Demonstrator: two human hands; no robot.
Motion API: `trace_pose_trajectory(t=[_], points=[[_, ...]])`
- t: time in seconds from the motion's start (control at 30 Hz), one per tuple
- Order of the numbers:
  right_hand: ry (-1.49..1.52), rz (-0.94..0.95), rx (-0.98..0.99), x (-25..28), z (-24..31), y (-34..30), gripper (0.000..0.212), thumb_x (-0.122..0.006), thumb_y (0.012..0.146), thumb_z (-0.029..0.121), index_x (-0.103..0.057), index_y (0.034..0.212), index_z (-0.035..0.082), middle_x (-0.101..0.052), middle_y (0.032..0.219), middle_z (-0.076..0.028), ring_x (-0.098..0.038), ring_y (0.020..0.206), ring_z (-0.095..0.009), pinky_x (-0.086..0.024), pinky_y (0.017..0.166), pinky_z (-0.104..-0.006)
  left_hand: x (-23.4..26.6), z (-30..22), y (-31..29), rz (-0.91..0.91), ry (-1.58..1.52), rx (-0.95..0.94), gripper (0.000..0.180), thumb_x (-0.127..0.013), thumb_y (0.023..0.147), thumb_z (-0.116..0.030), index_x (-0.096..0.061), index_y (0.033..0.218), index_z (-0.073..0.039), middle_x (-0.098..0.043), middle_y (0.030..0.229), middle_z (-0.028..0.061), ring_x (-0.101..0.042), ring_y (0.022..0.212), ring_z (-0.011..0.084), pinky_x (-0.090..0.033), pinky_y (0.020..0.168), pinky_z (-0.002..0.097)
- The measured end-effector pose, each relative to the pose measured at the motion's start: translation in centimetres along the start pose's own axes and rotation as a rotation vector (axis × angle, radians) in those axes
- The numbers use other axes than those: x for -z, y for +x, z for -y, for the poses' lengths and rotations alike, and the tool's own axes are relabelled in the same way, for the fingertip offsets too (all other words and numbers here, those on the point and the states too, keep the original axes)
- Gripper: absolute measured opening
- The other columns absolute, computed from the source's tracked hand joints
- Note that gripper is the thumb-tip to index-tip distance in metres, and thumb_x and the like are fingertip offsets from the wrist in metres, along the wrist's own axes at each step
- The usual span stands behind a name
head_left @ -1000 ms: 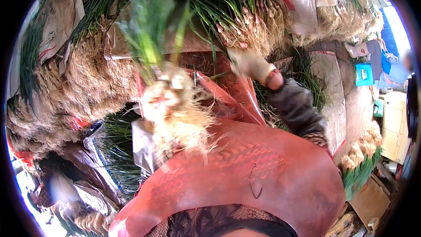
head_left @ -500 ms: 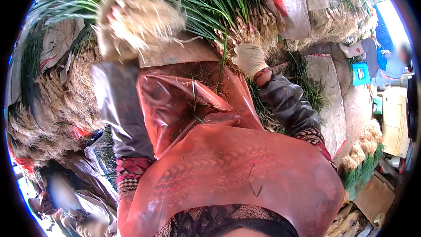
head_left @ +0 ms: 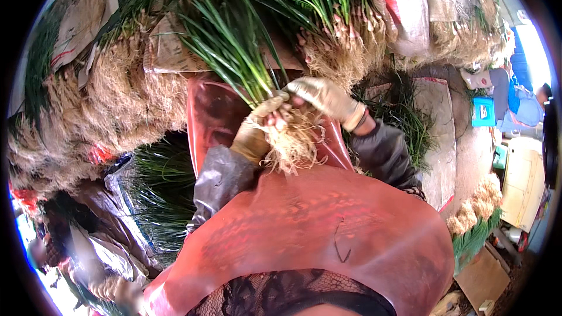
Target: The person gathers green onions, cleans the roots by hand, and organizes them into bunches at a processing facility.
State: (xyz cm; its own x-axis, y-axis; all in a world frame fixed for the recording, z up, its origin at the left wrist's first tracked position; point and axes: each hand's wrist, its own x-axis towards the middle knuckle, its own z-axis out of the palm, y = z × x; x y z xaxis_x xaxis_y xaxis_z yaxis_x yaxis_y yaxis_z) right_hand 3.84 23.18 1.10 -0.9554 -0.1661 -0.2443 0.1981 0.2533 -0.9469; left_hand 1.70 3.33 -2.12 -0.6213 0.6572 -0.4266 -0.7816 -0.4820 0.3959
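A bunch of green garlic (head_left: pixel 287 126), with pinkish bulbs, pale stringy roots and long green leaves, is held in front of my apron. My gloved left hand (head_left: pixel 254 131) is closed around it from the left, thumb across the stems. The leaves point up and away; the roots hang toward me. My gloved right hand (head_left: pixel 328 100) is at the bunch's right side, fingers bent in against the stems just above the bulbs. What exactly those fingertips pinch is partly hidden. A pile of green garlic (head_left: pixel 345 29) lies just beyond the right hand.
Rooted bundles (head_left: pixel 99 105) form a long row at the left. Loose green leaves (head_left: pixel 404 111) lie right of my apron (head_left: pixel 322 210). Woven sacks (head_left: pixel 436 134) are further right, with a blue container (head_left: pixel 483 111) and a cream box (head_left: pixel 521 181). Tied bundles (head_left: pixel 477 205) stand at lower right.
The large blurred root bundle at upper left is gone from there. My left hand has come to the middle with a bunch; my right hand has moved slightly inward from the pile.
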Motion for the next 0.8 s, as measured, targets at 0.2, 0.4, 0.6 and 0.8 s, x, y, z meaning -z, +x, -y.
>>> trace_pose_trajectory(t=[0.2, 0.4, 0.6, 0.8], points=[[-0.676, -0.594, 0.391, -1.2, 0.6, 0.7, 0.023, -0.058, 0.09, 0.029, -0.068, 0.093, 0.009, -0.066, 0.082, -0.009, -0.064, 0.078, -0.025, -0.05, 0.072, -0.0361, 0.7, -0.4, 0.9, 0.268, -0.202, 0.092, 0.031, -0.061, 0.087, -0.015, -0.056, 0.114, 0.0, -0.063, 0.103, 0.0135, -0.062, 0.084, 0.0192, -0.054, 0.076, 0.028], [-1.507, -0.652, 0.101, 7.5, -2.6, 7.8, 0.023, -0.068, 0.081, 0.033, -0.068, 0.093, 0.013, -0.066, 0.096, -0.009, -0.061, 0.09, -0.024, -0.047, 0.076, -0.0369, -0.2, -0.1, 0.2, 0.378, -0.223, -0.002, 0.054, -0.063, 0.086, -0.019, -0.042, 0.135, -0.007, -0.053, 0.115, 0.0123, -0.054, 0.103, 0.0245, -0.052, 0.084, 0.0328], [0.265, -0.236, -0.096, 8.5, 1.6, 4.7, 0.016, -0.068, 0.084, 0.024, -0.07, 0.087, 0.009, -0.063, 0.073, -0.001, -0.061, 0.053, -0.012, -0.044, 0.049, -0.021, -1.3, -1.4, 1.7, 0.23, -0.117, 0.009, 0.025, -0.063, 0.087, -0.017, -0.06, 0.105, -0.001, -0.064, 0.103, 0.016, -0.065, 0.091, 0.0232, -0.055, 0.076, 0.0342], [-0.511, -0.496, 0.383, 2.1, -4.1, 4.1, 0.015, -0.066, 0.085, 0.023, -0.071, 0.093, 0.012, -0.069, 0.087, -0.006, -0.065, 0.079, -0.019, -0.052, 0.07, -0.0339, -2.1, 1.0, 5.2, 0.079, -0.192, 0.164, 0.014, -0.062, 0.087, -0.01, -0.061, 0.097, -0.001, -0.065, 0.079, 0.0069, -0.062, 0.063, 0.0124, -0.053, 0.056, 0.0222]])
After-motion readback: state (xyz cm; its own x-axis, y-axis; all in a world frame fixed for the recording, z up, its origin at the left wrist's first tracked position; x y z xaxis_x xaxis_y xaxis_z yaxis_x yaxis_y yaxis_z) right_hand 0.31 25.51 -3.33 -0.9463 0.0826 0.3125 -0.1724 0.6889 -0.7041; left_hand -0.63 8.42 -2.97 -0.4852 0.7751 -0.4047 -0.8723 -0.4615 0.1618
